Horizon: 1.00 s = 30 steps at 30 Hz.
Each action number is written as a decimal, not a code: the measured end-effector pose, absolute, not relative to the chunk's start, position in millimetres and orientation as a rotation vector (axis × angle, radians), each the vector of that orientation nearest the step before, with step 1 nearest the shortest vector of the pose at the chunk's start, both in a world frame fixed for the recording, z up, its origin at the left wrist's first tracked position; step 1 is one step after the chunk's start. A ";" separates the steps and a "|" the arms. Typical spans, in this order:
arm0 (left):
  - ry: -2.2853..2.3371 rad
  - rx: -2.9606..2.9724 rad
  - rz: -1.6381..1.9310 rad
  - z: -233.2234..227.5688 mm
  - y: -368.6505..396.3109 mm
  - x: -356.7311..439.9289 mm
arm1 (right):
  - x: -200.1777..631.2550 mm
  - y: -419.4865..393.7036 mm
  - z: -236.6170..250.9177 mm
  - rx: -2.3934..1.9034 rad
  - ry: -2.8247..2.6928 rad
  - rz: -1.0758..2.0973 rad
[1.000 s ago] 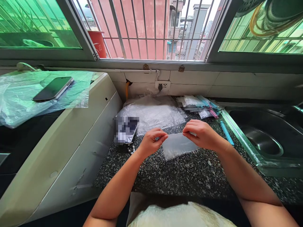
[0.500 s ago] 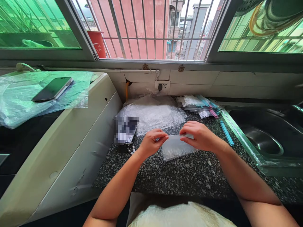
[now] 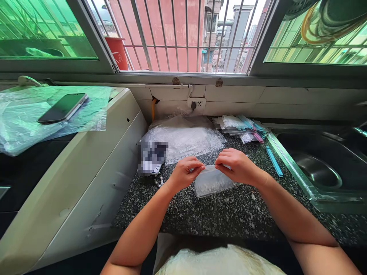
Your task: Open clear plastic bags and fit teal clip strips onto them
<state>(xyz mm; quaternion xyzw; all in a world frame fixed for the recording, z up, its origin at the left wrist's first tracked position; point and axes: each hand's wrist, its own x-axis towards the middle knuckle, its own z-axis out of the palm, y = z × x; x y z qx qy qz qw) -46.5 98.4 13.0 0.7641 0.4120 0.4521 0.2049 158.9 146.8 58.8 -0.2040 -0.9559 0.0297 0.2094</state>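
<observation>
A small clear plastic bag (image 3: 213, 182) hangs flat just over or on the speckled dark countertop (image 3: 197, 221); I cannot tell if it touches. My left hand (image 3: 186, 171) pinches the bag's top edge near its left corner. Farther right along the same edge, my right hand (image 3: 236, 166) is closed on the bag, thumb against fingers. Behind both hands spreads a large crumpled clear plastic sheet or bag (image 3: 192, 135). Right of my right hand lies a light-blue flat strip (image 3: 274, 161).
Packed clear bags with blue and pink strips (image 3: 241, 126) lie by the wall. A sink (image 3: 315, 168) borders the right. At left, a pixelated phone-like object (image 3: 151, 157) rests near a white appliance (image 3: 114, 164); another phone (image 3: 63, 109) lies on plastic above it.
My right hand has shifted slightly left along the bag's top edge, closer to my left hand. The left hand stays nearly still. The bag's lower edge sits slightly lower.
</observation>
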 end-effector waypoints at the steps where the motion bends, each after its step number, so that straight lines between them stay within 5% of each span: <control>1: 1.150 2.129 1.257 13.1 98.3 -46.5 | 158.8 146.6 58.6 -0.568 -2.658 0.080; 30: 1.144 2.094 1.322 16.7 96.5 -47.4 | 155.8 144.2 59.7 -0.614 -2.661 0.135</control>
